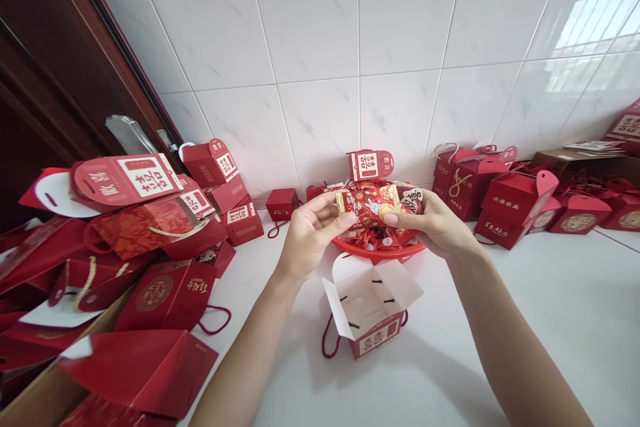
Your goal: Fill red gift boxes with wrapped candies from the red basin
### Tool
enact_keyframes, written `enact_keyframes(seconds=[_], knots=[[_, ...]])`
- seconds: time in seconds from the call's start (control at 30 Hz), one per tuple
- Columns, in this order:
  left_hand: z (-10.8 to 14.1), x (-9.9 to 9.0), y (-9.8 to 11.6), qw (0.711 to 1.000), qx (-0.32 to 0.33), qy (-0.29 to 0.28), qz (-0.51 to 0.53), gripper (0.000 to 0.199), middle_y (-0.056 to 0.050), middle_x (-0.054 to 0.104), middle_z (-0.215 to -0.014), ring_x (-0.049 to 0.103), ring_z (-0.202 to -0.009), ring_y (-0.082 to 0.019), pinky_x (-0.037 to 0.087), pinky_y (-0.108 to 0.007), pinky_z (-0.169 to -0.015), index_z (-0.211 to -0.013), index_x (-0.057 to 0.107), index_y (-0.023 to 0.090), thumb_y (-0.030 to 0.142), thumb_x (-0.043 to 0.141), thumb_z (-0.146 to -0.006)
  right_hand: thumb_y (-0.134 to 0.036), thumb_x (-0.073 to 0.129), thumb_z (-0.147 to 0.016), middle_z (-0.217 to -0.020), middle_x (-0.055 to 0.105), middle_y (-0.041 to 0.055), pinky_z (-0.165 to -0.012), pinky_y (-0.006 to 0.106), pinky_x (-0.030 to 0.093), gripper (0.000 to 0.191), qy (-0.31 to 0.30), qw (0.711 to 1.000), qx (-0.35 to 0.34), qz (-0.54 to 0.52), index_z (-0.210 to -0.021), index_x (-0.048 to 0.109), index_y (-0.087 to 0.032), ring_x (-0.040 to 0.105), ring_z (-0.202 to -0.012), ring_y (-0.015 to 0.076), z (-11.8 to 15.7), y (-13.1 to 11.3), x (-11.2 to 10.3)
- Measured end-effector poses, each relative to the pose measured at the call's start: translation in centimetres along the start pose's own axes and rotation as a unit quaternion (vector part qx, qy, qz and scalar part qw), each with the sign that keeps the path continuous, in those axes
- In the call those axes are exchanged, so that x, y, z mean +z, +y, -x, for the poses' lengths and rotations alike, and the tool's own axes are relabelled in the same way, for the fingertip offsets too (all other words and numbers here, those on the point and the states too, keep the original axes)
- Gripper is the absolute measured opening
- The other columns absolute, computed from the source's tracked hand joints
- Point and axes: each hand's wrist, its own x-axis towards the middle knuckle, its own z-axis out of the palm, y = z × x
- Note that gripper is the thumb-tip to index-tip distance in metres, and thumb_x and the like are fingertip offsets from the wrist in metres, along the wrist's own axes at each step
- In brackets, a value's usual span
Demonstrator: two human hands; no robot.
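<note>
Between both hands I hold a red candy packet [369, 205] with gold crimped ends and a small rabbit print. My left hand [311, 230] pinches its left end between thumb and fingers. At the right end, my right hand [436, 221] grips with the thumb on the front; another red wrapper with black writing [412, 200] shows by those fingers. Below the packet is a red basin [385, 255] filled with red-wrapped sweets. Closer to me, a small red gift box [376, 337] stands with its flaps up and its white inside showing. Dark red cord loops hang at its sides.
Many red gift boxes [167, 293] are heaped at the left, some with rope handles. More boxes [515, 207] line the wall at the right, near a brown carton [557, 161]. Behind the basin stands one box [367, 165] against the white tiled wall [320, 127].
</note>
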Motion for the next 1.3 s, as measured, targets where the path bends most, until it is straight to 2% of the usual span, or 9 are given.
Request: enact_keyframes(seconds=[0.17, 0.3, 0.43, 0.57, 0.7, 0.83, 1.03, 1.1, 1.3], knots=[[0.0, -0.1, -0.1, 1.000, -0.021, -0.008, 0.013, 0.051, -0.009, 0.078, -0.106, 0.073, -0.095, -0.026, 0.062, -0.035, -0.077, -0.118, 0.071, 0.018, 0.032, 0.085, -0.071, -0.031, 0.092, -0.062, -0.100, 0.078, 0.0080, -0.080, 0.037, 0.061, 0.052, -0.011, 1.000, -0.006, 0.005, -0.109, 0.073, -0.019, 0.074, -0.087, 0.0255, 0.0, 0.2, -0.2], [-0.2, -0.3, 0.0, 1.000, 0.009, 0.017, 0.012, 0.039, -0.007, 0.078, -0.104, 0.072, -0.096, -0.024, 0.058, -0.034, -0.086, -0.109, 0.074, 0.018, 0.031, 0.080, -0.073, -0.031, 0.093, -0.059, -0.103, 0.078, 0.0106, -0.081, 0.039, 0.061, 0.054, -0.021, 1.000, 0.015, -0.010, -0.107, 0.074, -0.017, 0.074, -0.091, 0.0273, 0.0, 0.2, -0.5], [-0.3, -1.0, 0.6, 0.999, 0.006, 0.040, -0.013, 0.026, -0.003, 0.077, -0.094, 0.069, -0.090, -0.020, 0.054, -0.028, -0.080, -0.099, 0.076, 0.018, 0.030, 0.073, -0.076, -0.032, 0.092, -0.063, -0.101, 0.078, 0.0110, -0.084, 0.041, 0.060, 0.046, -0.023, 0.999, 0.032, -0.007, -0.103, 0.075, -0.016, 0.074, -0.090, 0.0278, 0.1, -0.3, -0.9], [-0.2, -1.9, 1.3, 0.993, -0.028, -0.059, -0.102, 0.018, -0.002, 0.072, -0.083, 0.064, -0.080, -0.017, 0.049, -0.026, -0.074, -0.088, 0.074, 0.016, 0.031, 0.071, -0.077, -0.031, 0.090, -0.066, -0.096, 0.079, 0.0091, -0.085, 0.039, 0.059, 0.038, -0.005, 1.000, 0.020, 0.017, -0.097, 0.076, -0.015, 0.074, -0.088, 0.0263, 0.2, -0.5, -1.2], [0.2, -1.9, 1.5, 0.961, -0.040, -0.148, -0.228, 0.014, 0.000, 0.068, -0.080, 0.061, -0.076, -0.016, 0.046, -0.025, -0.068, -0.082, 0.072, 0.016, 0.029, 0.066, -0.080, -0.033, 0.090, -0.067, -0.098, 0.078, 0.0087, -0.087, 0.040, 0.059, 0.046, -0.003, 1.000, 0.011, 0.029, -0.107, 0.075, -0.017, 0.074, -0.090, 0.0263, 0.3, -0.5, -1.4], [0.3, -1.5, 1.2, 0.931, -0.045, -0.186, -0.312, 0.021, -0.002, 0.073, -0.095, 0.065, -0.089, -0.020, 0.050, -0.027, -0.073, -0.096, 0.075, 0.018, 0.027, 0.061, -0.083, -0.036, 0.090, -0.066, -0.100, 0.078, 0.0104, -0.083, 0.040, 0.060, 0.055, -0.010, 0.999, 0.018, 0.050, -0.113, 0.072, -0.016, 0.074, -0.088, 0.0268, 0.3, -0.6, -1.4], [0.3, -1.5, 0.3, 0.851, -0.008, -0.276, -0.446, 0.031, -0.005, 0.074, -0.118, 0.067, -0.107, -0.024, 0.052, -0.033, -0.091, -0.115, 0.071, 0.021, 0.024, 0.058, -0.087, -0.039, 0.088, -0.069, -0.094, 0.076, 0.0086, -0.075, 0.037, 0.059, 0.050, -0.009, 0.997, 0.015, 0.079, -0.109, 0.071, -0.016, 0.072, -0.081, 0.0232, 0.2, -0.2, -1.4], [0.3, -1.4, 0.0, 0.858, 0.007, -0.255, -0.445, 0.033, -0.006, 0.072, -0.124, 0.066, -0.112, -0.024, 0.051, -0.035, -0.096, -0.120, 0.069, 0.022, 0.027, 0.058, -0.089, -0.042, 0.087, -0.070, -0.090, 0.075, 0.0077, -0.071, 0.035, 0.058, 0.046, -0.008, 0.995, 0.014, 0.100, -0.105, 0.072, -0.016, 0.070, -0.079, 0.0225, 0.2, -0.1, -1.4], [0.5, -0.8, 0.0, 0.936, 0.011, -0.179, -0.301, 0.035, -0.008, 0.074, -0.119, 0.070, -0.106, -0.023, 0.056, -0.033, -0.091, -0.121, 0.068, 0.020, 0.040, 0.062, -0.093, -0.038, 0.089, -0.066, -0.086, 0.072, 0.0031, -0.069, 0.032, 0.054, 0.041, -0.063, 0.987, 0.004, 0.147, -0.097, 0.071, -0.017, 0.066, -0.077, 0.0189, 0.1, -0.2, -0.7]])
